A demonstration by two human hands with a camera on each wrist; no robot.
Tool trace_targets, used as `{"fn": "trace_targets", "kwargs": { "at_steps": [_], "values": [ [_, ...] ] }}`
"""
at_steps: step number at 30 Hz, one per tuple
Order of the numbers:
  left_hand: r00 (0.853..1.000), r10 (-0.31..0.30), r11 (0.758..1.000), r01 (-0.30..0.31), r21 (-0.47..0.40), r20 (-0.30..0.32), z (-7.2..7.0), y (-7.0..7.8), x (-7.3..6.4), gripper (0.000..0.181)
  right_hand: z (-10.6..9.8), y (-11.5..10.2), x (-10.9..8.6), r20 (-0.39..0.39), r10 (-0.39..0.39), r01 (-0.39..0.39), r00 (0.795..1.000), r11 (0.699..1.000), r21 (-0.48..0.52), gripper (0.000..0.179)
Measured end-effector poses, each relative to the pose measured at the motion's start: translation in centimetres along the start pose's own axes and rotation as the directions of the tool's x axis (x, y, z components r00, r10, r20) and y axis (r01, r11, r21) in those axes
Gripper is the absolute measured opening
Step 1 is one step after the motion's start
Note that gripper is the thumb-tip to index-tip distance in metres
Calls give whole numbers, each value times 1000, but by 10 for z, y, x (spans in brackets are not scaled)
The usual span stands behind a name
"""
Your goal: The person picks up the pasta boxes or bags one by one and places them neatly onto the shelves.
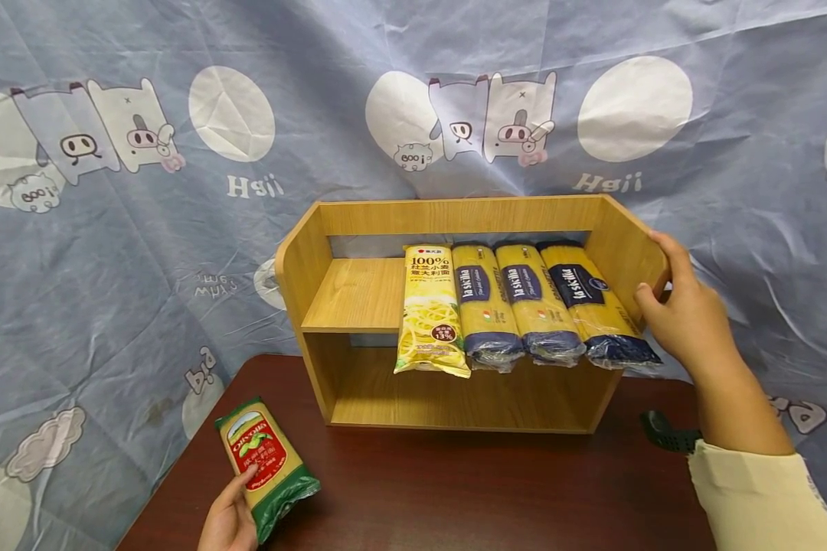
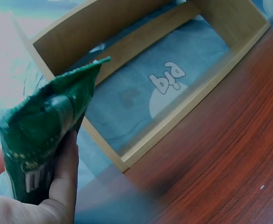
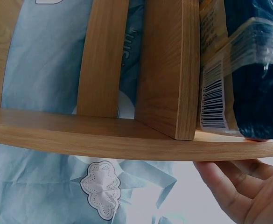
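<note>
My left hand [image 1: 231,514] grips a spaghetti pack [image 1: 265,451] with a red label and green ends, low on the left over the table. In the left wrist view, thumb and fingers wrap round the green end of this spaghetti pack [image 2: 47,116]. My right hand [image 1: 689,314] holds the right side panel of a wooden shelf [image 1: 462,216]; in the right wrist view its fingers [image 3: 220,182] lie against the panel's outer face. Beside that panel, a dark-blue-labelled spaghetti pack [image 1: 593,302] lies on the upper board.
Two spaghetti packs with purple labels [image 1: 485,302] and a yellow noodle pack [image 1: 430,310] lie left of it, their ends jutting past the board. Bare upper board [image 1: 358,295] shows at the left. A dark green object [image 1: 665,430] sits on the brown table [image 1: 469,482]. Patterned cloth hangs behind.
</note>
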State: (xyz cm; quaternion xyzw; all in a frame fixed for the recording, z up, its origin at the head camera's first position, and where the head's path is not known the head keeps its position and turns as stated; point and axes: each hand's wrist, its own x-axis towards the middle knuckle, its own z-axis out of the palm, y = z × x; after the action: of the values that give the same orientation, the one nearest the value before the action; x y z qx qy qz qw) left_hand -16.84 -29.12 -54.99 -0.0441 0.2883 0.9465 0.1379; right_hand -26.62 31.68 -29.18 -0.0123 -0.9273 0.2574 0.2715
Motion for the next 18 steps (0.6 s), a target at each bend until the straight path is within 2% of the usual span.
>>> {"fn": "trace_targets", "kwargs": {
  "at_steps": [2,5,9,10,12,16,18],
  "values": [
    [998,-12,1000,13,28,-59,-1,-1,2,28,0,0,0,3,3,-3,1000,1000,0,73],
    [993,8,992,7,124,-119,0,-2,4,22,-1,-1,1,13,14,-14,1000,1000,2,73],
    [974,98,966,-44,256,-204,4,-2,6,10,-2,-1,1,14,20,-20,1000,1000,3,73],
    [971,101,964,-42,262,-217,5,-2,6,9,-2,-1,1,8,19,-19,1000,1000,1,73],
    [971,96,965,-37,259,-218,5,-2,5,9,-2,-1,1,0,15,-15,1000,1000,-2,73],
    [987,55,974,-20,227,-149,1,-5,4,13,-1,0,1,-5,11,-11,1000,1000,-7,73],
    [991,42,979,-15,202,-129,-2,-6,4,17,0,0,1,1,11,-11,1000,1000,-8,74]
  ]
}}
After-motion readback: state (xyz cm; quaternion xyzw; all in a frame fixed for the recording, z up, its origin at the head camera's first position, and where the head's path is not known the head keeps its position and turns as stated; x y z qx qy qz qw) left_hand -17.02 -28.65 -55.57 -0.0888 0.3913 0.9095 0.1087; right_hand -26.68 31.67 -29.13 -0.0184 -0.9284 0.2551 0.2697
